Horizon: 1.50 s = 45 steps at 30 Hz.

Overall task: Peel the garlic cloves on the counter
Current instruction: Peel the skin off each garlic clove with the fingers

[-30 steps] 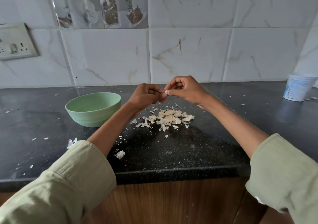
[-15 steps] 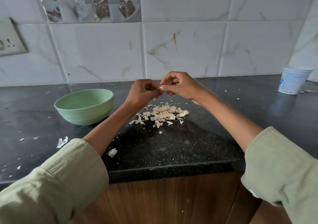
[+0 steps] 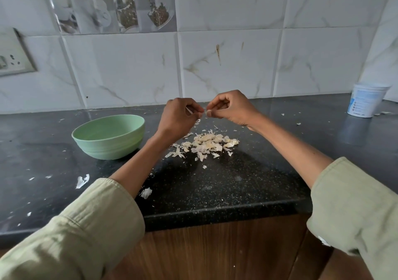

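Fingers (image 3: 212,107) of the right hand (image 3: 231,108) are curled in tight, thumb and forefinger pinching a small pale garlic clove (image 3: 208,113) at its right end. Left hand (image 3: 177,118) has its fingers curled too, pinching a thin whitish strip of skin (image 3: 189,110) that runs towards the clove, and both hands are held up above the black speckled stone worktop (image 3: 215,185), fingertips nearly meeting. Most of the clove is hidden inside the pinch, so only a sliver of it shows, and whether the left fingertips touch the clove itself or only the skin cannot be told

Below the hands, a loose heap of cream papery garlic peels (image 3: 206,145) lies on the worktop, and whether any whole cloves sit among them is hard to make out. Left of the heap stands a round pale green bowl (image 3: 108,136), its inside mostly hidden by the near rim. Scattered white flakes (image 3: 81,181) lie near the front edge on the left. Far right, a white plastic tub with blue print (image 3: 365,103) stands by the marbled tile wall, its lettering too small to read. Both forearms come out of rolled olive-green sleeves (image 3: 81,232), cut off by the bottom of the view
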Available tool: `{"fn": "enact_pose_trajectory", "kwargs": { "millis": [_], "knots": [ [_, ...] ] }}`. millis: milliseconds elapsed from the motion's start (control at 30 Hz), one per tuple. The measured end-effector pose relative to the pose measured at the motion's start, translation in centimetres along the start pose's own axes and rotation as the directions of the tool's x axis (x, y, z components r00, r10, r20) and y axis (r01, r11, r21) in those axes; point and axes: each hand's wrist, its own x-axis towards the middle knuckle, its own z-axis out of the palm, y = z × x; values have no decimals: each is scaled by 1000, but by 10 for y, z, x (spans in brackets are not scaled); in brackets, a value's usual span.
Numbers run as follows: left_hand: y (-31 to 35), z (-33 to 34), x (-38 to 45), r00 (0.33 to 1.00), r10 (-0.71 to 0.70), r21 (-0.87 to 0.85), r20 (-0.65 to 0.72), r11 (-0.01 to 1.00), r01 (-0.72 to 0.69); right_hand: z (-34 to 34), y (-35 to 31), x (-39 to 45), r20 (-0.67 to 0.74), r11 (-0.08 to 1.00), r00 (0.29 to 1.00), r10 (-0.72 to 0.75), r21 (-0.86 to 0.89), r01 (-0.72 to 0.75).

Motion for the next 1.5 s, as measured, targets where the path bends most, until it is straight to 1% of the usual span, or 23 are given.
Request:
{"fn": "enact_pose_trajectory", "kwargs": {
  "millis": [100, 233, 400, 500, 667, 833, 933, 1000, 1033, 1100, 1167, 1233, 1267, 1300, 1333, 1367, 1400, 1433, 1500],
  "knots": [
    [-2, 1, 0, 1000, -8, -19, 13, 1000, 8, -1, 2, 0, 46, 996, 999, 21, -83, -17],
    [-8, 2, 1, 999, -15, 43, 44, 999, 13, -5, 5, 0, 142, 975, 986, 89, -213, -58],
    [-10, 4, 1, 996, -16, 64, 86, 998, 11, -8, 10, -5, 196, 923, 972, 132, -382, -48],
    [-10, 4, 1, 995, -26, 71, 92, 997, 20, -8, 8, -5, 197, 909, 968, 155, -413, -61],
    [-10, 4, 0, 993, -31, 76, 114, 997, 22, -16, 5, -4, 263, 898, 947, 183, -437, -53],
    [-11, 5, 1, 992, -31, 71, 124, 997, 22, -16, -1, -6, 279, 886, 949, 144, -464, 2],
    [-10, 5, 0, 991, -31, 67, 129, 997, 22, -18, -2, -6, 291, 864, 945, 151, -503, 17],
    [-9, 5, -1, 990, -33, 67, 136, 997, 24, -18, -3, -7, 275, 862, 952, 136, -507, 23],
    [-10, 6, -1, 990, -35, 65, 139, 998, 26, -17, -4, -8, 245, 870, 963, 113, -493, 23],
    [-10, 6, -1, 990, -38, 59, 139, 998, 30, -16, -7, -8, 152, 898, 988, 40, -438, 31],
    [-10, 5, -1, 990, -41, 60, 136, 998, 33, -16, -13, -5, 65, 915, 996, -58, -397, 79],
    [-10, 5, -1, 990, -39, 63, 135, 998, 31, -16, -18, -5, 14, 916, 992, -128, -381, 124],
    [-9, 5, -1, 990, -38, 64, 138, 998, 29, -16, -18, -6, 15, 913, 992, -125, -389, 121],
    [-8, 5, -1, 989, -38, 66, 142, 997, 28, -15, -18, -7, 61, 901, 995, -80, -422, 98],
    [-7, 5, -2, 989, -37, 70, 145, 997, 27, -13, -17, -9, 146, 876, 989, 8, -478, 64],
    [-6, 5, -2, 989, -35, 73, 146, 997, 25, -11, -16, -10, 230, 846, 967, 107, -532, 33],
    [-6, 6, -1, 988, -32, 72, 149, 997, 22, -9, -13, -10, 279, 827, 944, 177, -562, 11],
    [-6, 6, -1, 988, -28, 71, 152, 997, 17, -9, -11, -10, 294, 822, 934, 204, -569, 0],
    [-6, 6, -2, 988, -24, 81, 154, 997, 11, -9, -11, -10, 285, 823, 940, 190, -567, 6]
  ]
}}
